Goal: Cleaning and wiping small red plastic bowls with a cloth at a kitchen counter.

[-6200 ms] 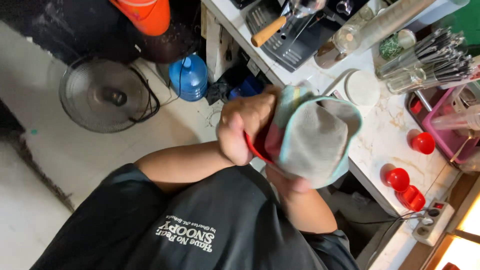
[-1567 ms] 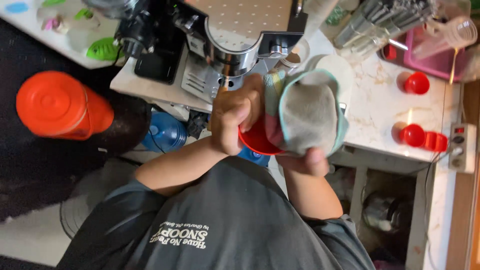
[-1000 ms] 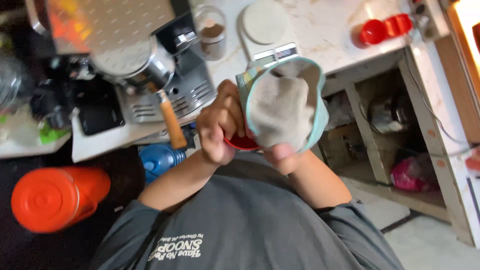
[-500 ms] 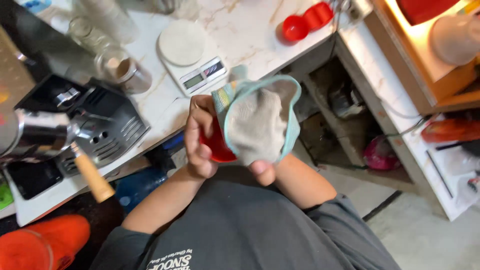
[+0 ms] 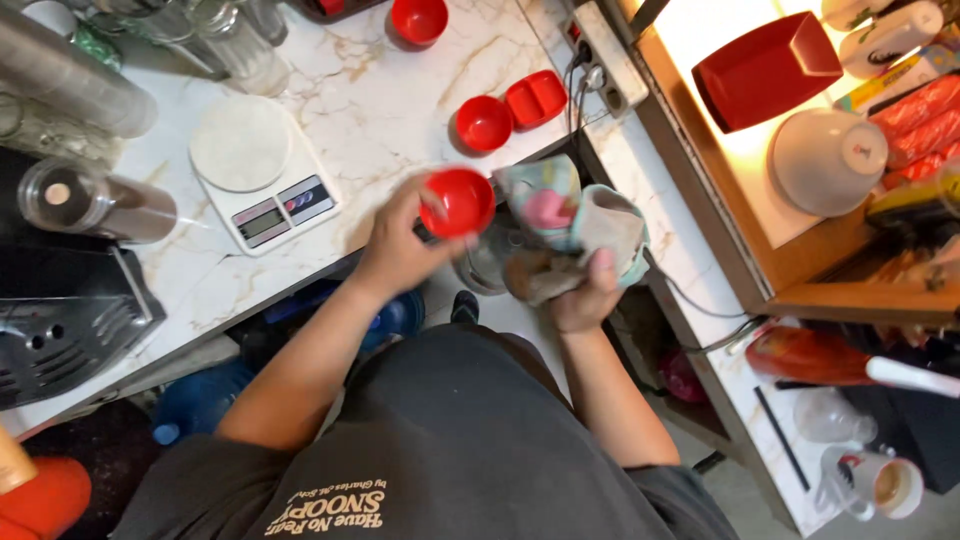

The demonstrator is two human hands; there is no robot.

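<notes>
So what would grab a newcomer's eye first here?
The small round red bowl in the left hand, held over the marble counter's edge. Beside it, the right hand grips a crumpled pale cloth. A white kitchen scale sits on the counter further left.

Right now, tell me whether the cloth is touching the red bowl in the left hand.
Apart. The head view shows a dark gap between the red bowl in the left hand and the cloth.
</notes>
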